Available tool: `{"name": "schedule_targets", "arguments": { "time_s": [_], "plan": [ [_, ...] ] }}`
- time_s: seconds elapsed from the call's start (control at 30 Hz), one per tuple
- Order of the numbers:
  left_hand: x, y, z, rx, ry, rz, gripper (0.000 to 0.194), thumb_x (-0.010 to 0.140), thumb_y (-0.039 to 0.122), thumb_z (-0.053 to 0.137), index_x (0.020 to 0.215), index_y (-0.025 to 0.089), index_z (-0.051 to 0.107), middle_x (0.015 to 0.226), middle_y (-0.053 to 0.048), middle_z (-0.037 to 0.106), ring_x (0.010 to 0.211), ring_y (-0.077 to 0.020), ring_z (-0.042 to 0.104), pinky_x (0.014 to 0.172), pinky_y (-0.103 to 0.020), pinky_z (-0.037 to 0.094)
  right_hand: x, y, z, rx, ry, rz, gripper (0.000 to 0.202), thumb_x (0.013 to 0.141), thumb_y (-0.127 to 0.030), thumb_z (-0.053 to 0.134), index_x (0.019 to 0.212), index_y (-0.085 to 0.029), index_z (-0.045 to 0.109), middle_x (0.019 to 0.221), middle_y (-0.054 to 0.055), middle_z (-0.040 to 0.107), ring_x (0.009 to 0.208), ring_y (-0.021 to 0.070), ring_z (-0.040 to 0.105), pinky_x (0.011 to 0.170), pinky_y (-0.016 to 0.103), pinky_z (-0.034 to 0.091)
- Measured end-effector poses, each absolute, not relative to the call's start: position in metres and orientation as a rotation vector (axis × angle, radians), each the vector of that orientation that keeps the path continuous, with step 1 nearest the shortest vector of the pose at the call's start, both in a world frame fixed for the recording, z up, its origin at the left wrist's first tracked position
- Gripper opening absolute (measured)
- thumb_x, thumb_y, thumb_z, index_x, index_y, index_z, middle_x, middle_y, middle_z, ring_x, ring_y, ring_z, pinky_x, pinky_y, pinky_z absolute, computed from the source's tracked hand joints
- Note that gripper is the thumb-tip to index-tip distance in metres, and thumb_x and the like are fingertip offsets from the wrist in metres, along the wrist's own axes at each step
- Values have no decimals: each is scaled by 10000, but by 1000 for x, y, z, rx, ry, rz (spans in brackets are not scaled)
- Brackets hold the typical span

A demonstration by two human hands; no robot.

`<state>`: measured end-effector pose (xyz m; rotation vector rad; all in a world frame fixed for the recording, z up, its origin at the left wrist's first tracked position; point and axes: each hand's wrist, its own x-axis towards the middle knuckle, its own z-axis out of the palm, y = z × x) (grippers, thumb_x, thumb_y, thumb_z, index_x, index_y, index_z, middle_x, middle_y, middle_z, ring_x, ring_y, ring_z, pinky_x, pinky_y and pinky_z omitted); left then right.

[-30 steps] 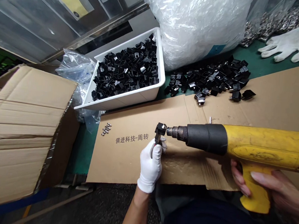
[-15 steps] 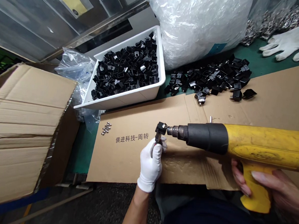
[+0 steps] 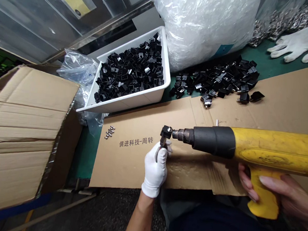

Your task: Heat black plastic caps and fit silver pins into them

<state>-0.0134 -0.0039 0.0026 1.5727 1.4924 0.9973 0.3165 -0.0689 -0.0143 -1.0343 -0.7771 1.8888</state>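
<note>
My left hand, in a white glove, grips a thin tool that holds a small black plastic part upright above the cardboard sheet. My bare right hand is wrapped around the grip of a yellow heat gun. Its dark metal nozzle points left and sits right against the black part.
A white bin full of black parts stands behind the cardboard sheet, with a loose pile of black parts to its right. Several small metal pins lie on the sheet. A big cardboard box is left; plastic bags and a white glove lie behind.
</note>
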Motion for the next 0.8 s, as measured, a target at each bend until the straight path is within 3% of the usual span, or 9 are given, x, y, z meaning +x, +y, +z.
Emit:
{"name": "schedule_targets", "arguments": {
  "time_s": [0.8],
  "plan": [
    [-14,-4,1,1551,1472,1003,497,1076,553,406,1131,153,695,857,-50,652,791,-182,596,808,-314,469,321,-74,-21,-1028,-713,1934,320,922,-477,656,1137,-259,748,848,74,719,605,197,667,572,299,584]
  ]
}}
